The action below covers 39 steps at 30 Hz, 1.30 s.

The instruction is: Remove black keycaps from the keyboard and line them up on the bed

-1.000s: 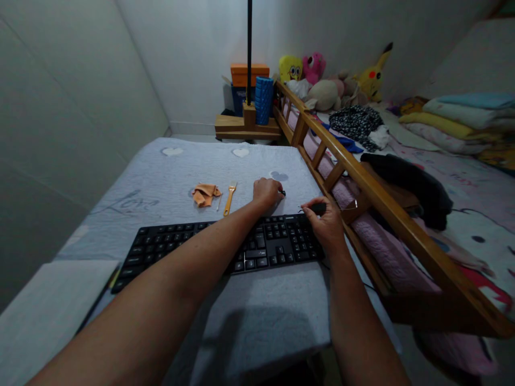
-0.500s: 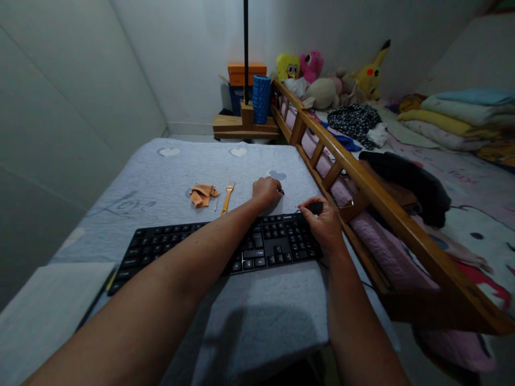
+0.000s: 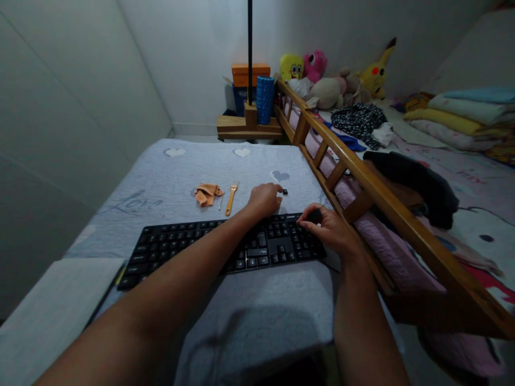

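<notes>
A black keyboard [image 3: 277, 246] lies across the cloth-covered surface under my forearms. My left hand [image 3: 263, 199] is above its far edge, fingers apart and holding nothing. Just off the fingertips, a small black keycap [image 3: 285, 191] rests on the cloth. My right hand [image 3: 325, 228] is at the keyboard's far right corner, thumb and forefinger pinched together. Inside its curl shows the dark handle of what looks like a keycap puller [image 3: 315, 216]; its tip is hard to make out. Left of my left hand lie a yellow-handled brush [image 3: 230, 201], a cotton swab [image 3: 221, 201] and a crumpled orange cloth [image 3: 207, 194].
A wooden bed rail [image 3: 341, 155] runs close along the right side. Beyond it are bedding, clothes and plush toys [image 3: 292, 67]. A flat whitish pad [image 3: 56, 300] lies at the near left. A black pole [image 3: 250, 48] stands on a wooden base at the back.
My left hand has let go of the keycap, which now lies on the cloth. My right hand has turned, with its fingertips lower over the keyboard. The view has shifted slightly.
</notes>
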Motion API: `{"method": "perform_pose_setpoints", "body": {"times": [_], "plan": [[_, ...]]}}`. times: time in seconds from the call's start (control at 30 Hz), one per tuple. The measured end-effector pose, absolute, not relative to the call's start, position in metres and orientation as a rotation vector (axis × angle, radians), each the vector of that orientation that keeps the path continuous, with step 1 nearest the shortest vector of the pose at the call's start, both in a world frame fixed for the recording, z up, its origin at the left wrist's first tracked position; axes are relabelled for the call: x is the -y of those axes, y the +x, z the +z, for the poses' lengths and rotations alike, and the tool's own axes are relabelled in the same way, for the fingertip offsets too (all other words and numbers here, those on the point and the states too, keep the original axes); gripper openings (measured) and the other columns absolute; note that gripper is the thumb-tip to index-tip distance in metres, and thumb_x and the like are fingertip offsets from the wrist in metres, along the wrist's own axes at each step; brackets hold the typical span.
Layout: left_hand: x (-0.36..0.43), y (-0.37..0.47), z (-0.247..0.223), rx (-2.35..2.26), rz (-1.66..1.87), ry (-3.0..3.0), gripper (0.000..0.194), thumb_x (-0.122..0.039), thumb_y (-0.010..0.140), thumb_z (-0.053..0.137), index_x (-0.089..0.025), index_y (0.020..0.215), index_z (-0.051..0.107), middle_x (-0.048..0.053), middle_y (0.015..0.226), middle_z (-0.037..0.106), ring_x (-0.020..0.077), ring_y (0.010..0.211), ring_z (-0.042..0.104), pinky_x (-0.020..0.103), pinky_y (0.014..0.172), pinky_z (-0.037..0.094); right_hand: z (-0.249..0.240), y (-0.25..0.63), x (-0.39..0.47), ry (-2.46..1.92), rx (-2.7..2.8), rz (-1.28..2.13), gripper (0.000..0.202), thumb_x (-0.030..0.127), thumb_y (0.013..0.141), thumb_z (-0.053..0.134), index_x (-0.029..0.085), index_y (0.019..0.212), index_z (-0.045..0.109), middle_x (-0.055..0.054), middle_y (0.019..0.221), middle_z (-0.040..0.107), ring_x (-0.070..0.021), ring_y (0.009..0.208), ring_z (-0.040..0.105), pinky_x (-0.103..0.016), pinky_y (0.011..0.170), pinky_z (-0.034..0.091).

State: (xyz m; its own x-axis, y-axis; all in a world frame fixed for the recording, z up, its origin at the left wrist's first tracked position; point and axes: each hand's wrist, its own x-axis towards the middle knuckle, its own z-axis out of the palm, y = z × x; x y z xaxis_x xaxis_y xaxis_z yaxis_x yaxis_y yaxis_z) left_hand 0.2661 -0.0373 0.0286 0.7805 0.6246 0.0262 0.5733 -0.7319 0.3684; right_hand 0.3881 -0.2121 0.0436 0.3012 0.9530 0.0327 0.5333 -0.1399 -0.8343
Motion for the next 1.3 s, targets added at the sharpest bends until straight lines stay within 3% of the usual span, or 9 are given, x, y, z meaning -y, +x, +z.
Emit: {"method": "perform_pose_setpoints", "body": {"times": [0.1,0.23,0.4,0.57,0.97,1.3], "plan": [[0.057,0.239,0.034,-0.817,0.181,2.668,0.039,-0.027,0.092,0.048,-0.017,0.128,0.059,0.009,0.132,0.064,0.0233,0.124,0.056,0.038,0.107,0.039,0.04,0.386,0.211,-1.788,1.389,0.688,0.011,0.03,0.081,0.065,0.021,0.087,0.062,0.001,0.08,0.065,-0.0151,0.073,0.059,-0.027,0.068,0.044],[0.081,0.206,0.034,-0.762,0.17,2.695,0.053,-0.046,0.091,0.05,-0.017,0.134,0.051,0.013,0.141,0.056,0.0272,0.133,0.046,0.049,0.114,0.029,0.039,0.382,0.209,-1.809,1.457,0.672,0.01,0.03,0.081,0.063,0.021,0.086,0.062,0.001,0.08,0.066,-0.0154,0.073,0.059,-0.027,0.068,0.044],[0.102,0.18,0.029,-0.731,0.13,2.716,0.097,-0.072,0.073,0.059,-0.016,0.148,0.032,0.018,0.154,0.038,0.0335,0.146,0.027,0.056,0.119,0.014,0.04,0.379,0.207,-1.859,1.515,0.614,0.008,0.028,0.08,0.063,0.022,0.085,0.062,0.001,0.076,0.066,-0.0163,0.071,0.061,-0.028,0.067,0.044],[0.109,0.171,0.02,-0.723,0.085,2.725,0.121,-0.078,0.059,0.065,-0.017,0.153,0.019,0.022,0.157,0.03,0.0376,0.148,0.02,0.057,0.118,0.009,0.038,0.379,0.206,-1.86,1.543,0.607,0.008,0.028,0.08,0.063,0.022,0.085,0.062,0.001,0.076,0.066,-0.0162,0.071,0.061,-0.028,0.068,0.045],[0.114,0.17,0.012,-0.739,0.172,2.748,0.119,-0.068,0.059,0.071,-0.019,0.154,0.017,0.021,0.153,0.036,0.0365,0.144,0.028,0.058,0.118,0.008,0.044,0.375,0.208,-1.865,1.527,0.638,0.014,0.034,0.081,0.059,0.021,0.083,0.06,0.003,0.07,0.059,-0.0143,0.063,0.055,-0.025,0.06,0.04],[0.114,0.169,0.012,-0.723,0.193,2.733,0.116,-0.069,0.061,0.069,-0.019,0.153,0.02,0.019,0.151,0.039,0.0364,0.142,0.03,0.058,0.119,0.007,0.043,0.374,0.209,-1.882,1.521,0.571,0.012,0.03,0.08,0.054,0.021,0.08,0.062,0.003,0.068,0.059,-0.014,0.061,0.053,-0.025,0.058,0.039]]}}
